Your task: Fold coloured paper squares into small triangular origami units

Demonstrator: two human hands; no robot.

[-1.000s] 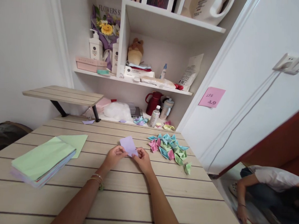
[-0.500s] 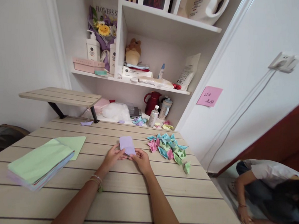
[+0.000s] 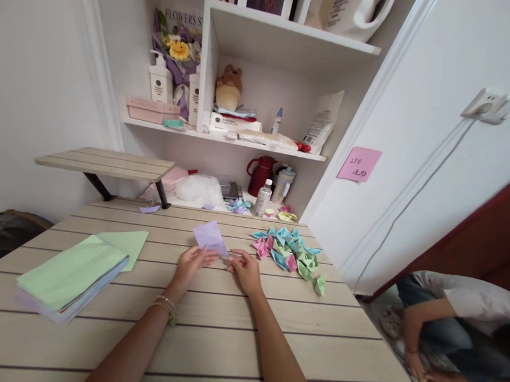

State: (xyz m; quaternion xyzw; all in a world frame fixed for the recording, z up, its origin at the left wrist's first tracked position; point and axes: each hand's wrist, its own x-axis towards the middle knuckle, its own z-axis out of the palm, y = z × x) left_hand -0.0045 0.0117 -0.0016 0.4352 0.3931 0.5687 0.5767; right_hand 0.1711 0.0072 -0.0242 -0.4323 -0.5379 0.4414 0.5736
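Note:
A folded purple paper (image 3: 210,237) is held just above the striped wooden table (image 3: 209,339). My left hand (image 3: 191,266) pinches its lower left edge. My right hand (image 3: 245,270) grips its lower right corner, fingers closed on the fold. To the right of my hands lies a heap of several folded paper shapes (image 3: 292,253) in blue, green and pink. A stack of coloured paper sheets (image 3: 72,274) with a green one on top rests to the left.
A small raised wooden shelf (image 3: 108,162) stands at the table's back left. Behind are white shelves with bottles, a red jug (image 3: 261,175) and a plush toy. Another person (image 3: 459,327) crouches on the floor at the right, past the table's edge.
The purple paper has been lifted and tilted to the left, opening up from its flatter fold. Both hands stay on it. The person on the floor has shifted slightly.

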